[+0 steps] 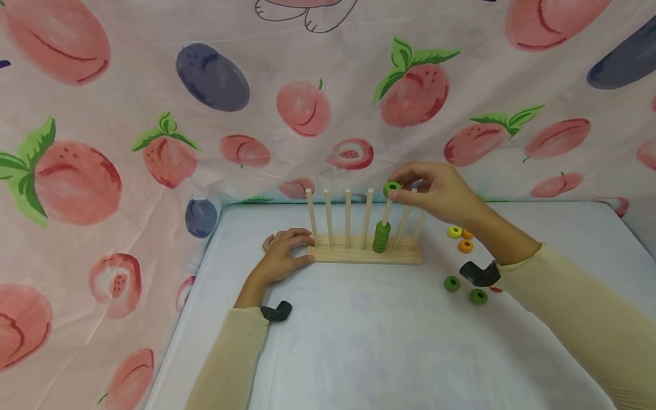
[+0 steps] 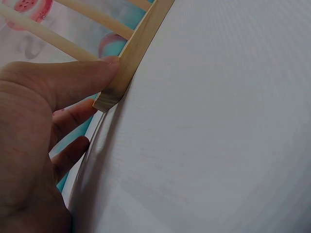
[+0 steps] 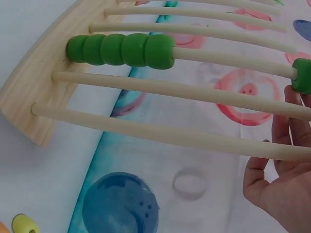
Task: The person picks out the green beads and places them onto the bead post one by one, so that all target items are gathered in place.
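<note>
A wooden peg stand (image 1: 364, 257) with a row of upright pegs stands toward the back of the white table. My left hand (image 1: 281, 255) holds its left end, thumb along the front edge of the base and fingers behind it, as the left wrist view also shows. At the top of the fifth peg from the left, my right hand (image 1: 435, 191) pinches a green bead (image 3: 303, 75), which sits right at the peg's tip. Lower on that same peg is a stack of several green beads (image 3: 121, 49) resting on the base. The other pegs carry no beads.
Right of the stand lie two loose green beads (image 1: 451, 283), a yellow bead (image 1: 454, 232) and two orange beads (image 1: 465, 246). A bit of red (image 1: 495, 290) shows under my right wrist. Behind the table hangs a fruit-patterned cloth (image 1: 302, 108).
</note>
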Available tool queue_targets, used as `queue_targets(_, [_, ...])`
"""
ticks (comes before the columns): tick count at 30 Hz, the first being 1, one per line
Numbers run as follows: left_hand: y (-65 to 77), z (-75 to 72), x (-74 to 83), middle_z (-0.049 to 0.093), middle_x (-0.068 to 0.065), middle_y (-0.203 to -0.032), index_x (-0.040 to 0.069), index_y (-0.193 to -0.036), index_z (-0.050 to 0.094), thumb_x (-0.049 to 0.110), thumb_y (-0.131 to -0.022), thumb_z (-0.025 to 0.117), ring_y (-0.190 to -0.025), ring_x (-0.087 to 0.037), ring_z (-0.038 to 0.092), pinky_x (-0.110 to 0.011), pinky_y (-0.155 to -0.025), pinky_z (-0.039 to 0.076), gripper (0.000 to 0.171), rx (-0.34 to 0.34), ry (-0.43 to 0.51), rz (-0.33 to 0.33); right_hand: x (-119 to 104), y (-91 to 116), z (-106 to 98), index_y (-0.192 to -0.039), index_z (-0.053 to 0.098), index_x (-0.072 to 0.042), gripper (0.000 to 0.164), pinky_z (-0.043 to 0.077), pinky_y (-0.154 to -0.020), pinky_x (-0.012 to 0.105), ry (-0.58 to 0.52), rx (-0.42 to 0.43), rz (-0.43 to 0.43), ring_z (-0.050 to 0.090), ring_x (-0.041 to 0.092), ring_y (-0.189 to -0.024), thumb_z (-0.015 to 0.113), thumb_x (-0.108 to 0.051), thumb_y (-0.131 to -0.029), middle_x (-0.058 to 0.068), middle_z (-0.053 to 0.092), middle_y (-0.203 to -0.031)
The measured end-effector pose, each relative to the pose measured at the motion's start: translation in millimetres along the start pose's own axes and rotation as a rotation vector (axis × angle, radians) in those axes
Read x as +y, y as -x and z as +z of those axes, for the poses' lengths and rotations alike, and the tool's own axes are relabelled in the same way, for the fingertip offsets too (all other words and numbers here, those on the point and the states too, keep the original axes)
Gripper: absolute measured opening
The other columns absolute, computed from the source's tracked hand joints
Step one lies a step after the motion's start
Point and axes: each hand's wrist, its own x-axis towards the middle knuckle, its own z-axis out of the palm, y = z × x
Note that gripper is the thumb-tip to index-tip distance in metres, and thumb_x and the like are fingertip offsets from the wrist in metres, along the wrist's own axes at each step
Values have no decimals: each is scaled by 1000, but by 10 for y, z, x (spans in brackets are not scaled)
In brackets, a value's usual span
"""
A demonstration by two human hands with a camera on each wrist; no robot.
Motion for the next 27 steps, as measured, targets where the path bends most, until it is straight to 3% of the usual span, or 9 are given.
queue_targets(27, [-3, 10, -22, 55, 3, -146, 27, -120, 71, 37, -91, 77, -142, -30, 37, -65, -116, -2, 31, -1, 8, 9, 55, 4, 53, -111, 75, -24, 26, 47, -84, 33, 62, -26, 61, 57, 12, -99, 78, -39, -91, -5, 69, -104])
